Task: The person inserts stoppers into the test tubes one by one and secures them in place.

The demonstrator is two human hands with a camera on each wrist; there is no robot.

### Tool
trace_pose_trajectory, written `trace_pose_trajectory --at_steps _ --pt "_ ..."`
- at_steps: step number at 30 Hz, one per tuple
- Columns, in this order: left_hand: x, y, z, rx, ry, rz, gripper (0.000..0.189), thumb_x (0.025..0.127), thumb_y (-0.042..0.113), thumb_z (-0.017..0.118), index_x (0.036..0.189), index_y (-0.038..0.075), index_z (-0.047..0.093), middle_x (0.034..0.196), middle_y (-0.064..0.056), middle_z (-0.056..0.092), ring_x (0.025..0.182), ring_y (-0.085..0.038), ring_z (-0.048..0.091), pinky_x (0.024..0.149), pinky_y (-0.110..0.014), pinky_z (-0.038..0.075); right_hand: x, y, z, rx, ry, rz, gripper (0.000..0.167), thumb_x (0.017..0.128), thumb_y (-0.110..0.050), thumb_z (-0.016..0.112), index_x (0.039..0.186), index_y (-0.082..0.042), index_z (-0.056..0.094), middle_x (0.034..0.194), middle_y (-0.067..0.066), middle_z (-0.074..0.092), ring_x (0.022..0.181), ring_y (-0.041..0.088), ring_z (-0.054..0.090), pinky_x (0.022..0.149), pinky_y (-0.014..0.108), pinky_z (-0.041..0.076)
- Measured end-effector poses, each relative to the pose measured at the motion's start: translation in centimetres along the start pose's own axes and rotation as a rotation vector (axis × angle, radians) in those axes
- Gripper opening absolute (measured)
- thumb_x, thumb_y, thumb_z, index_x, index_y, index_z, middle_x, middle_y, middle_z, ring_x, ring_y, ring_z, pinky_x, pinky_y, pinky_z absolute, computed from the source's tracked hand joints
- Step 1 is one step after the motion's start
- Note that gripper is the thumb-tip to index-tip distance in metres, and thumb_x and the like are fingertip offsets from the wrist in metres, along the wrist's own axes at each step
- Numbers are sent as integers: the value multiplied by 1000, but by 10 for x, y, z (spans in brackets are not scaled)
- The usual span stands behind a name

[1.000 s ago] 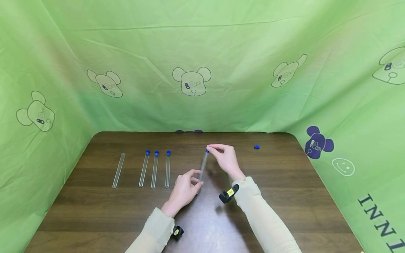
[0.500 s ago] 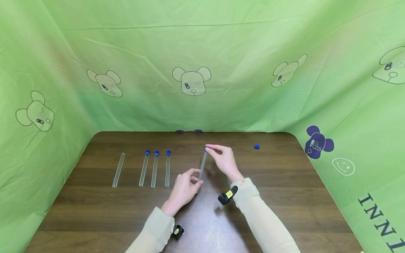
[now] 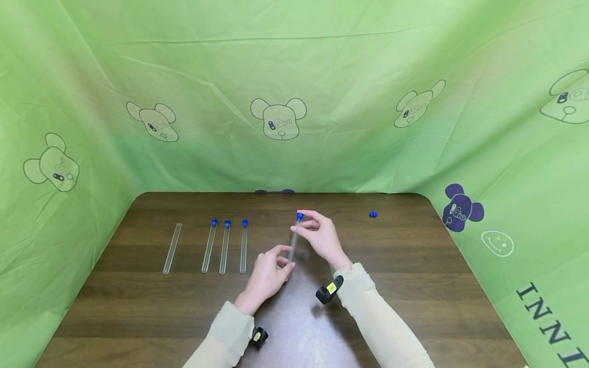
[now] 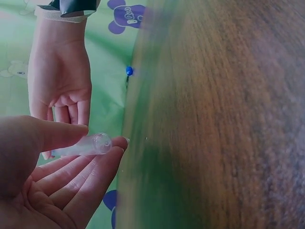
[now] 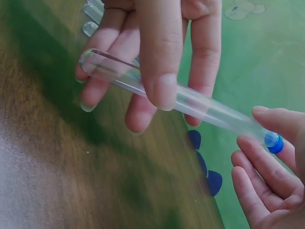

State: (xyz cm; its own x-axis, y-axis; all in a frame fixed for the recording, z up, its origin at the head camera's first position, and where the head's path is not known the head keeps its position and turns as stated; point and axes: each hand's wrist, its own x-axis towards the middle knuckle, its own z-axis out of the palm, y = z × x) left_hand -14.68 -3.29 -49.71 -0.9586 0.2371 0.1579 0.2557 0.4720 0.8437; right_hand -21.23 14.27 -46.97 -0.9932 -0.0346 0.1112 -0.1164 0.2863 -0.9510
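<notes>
My left hand point(image 3: 267, 276) holds a clear test tube point(image 3: 294, 243) between thumb and fingers, tilted above the table. In the right wrist view the tube's rounded bottom points left, and a blue cap point(image 5: 275, 144) is seated on its other end. My right hand point(image 3: 324, 239) is around that capped end. Its index finger touches the cap's top, while the thumb lies by the tube just below the cap. The left wrist view shows the rounded bottom of the tube point(image 4: 102, 143) end-on, with the cap hidden.
On the left of the brown table point(image 3: 138, 317) lie three blue-capped test tubes point(image 3: 224, 250) and one uncapped test tube point(image 3: 172, 249). A loose blue piece, apparently a cap point(image 3: 373, 214), lies at the back right. Green printed cloth point(image 3: 280, 163) surrounds the table's back and sides.
My right thumb has slid off the cap down along the tube, so the blue cap now shows. The right hand has shifted slightly left. My left hand stays put.
</notes>
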Motion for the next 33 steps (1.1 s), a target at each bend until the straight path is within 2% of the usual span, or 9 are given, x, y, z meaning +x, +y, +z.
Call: trace_pose_trajectory --at_steps 7,13,19,28,30,33 --pt "1 -2 2 -8 -3 0 32 91 6 75 122 2 67 84 -4 76 54 2 63 58 -26 53 -2 3 4 -10 1 -3 46 88 -10 82 131 -12 66 92 6 76 90 21 73 84 40 53" --pt "1 -1 1 -20 -11 -14 33 92 7 74 123 0 66 84 -5 76 55 0 64 57 -25 54 -3 5 7 -11 -5 -10 52 86 -9 83 135 -10 63 90 7 76 87 21 72 76 33 55" --pt "0 0 1 -39 -8 -12 33 92 4 74 123 -2 66 84 -6 75 55 -1 65 55 -25 53 -4 5 8 24 -8 -5 52 86 -7 82 134 -7 62 90 11 75 82 23 73 69 28 54" --pt "0 0 3 -28 -7 -7 33 92 4 74 124 -1 66 83 -5 75 55 -5 66 55 -25 53 -5 -3 7 51 -20 25 52 89 -1 78 136 5 58 94 23 74 85 39 72 77 48 57" --pt "0 0 3 -32 -7 -2 34 91 3 74 124 -2 66 83 -5 75 56 -7 67 54 -25 53 -9 -13 6 47 -24 29 50 89 2 77 134 6 58 94 24 73 86 40 72 77 44 57" --pt "-1 0 3 -39 -12 -5 34 91 3 74 124 -3 66 83 -5 75 56 -9 68 54 -25 53 -16 -30 4 42 -21 25 45 89 4 75 131 7 61 94 25 73 85 39 72 72 32 56"
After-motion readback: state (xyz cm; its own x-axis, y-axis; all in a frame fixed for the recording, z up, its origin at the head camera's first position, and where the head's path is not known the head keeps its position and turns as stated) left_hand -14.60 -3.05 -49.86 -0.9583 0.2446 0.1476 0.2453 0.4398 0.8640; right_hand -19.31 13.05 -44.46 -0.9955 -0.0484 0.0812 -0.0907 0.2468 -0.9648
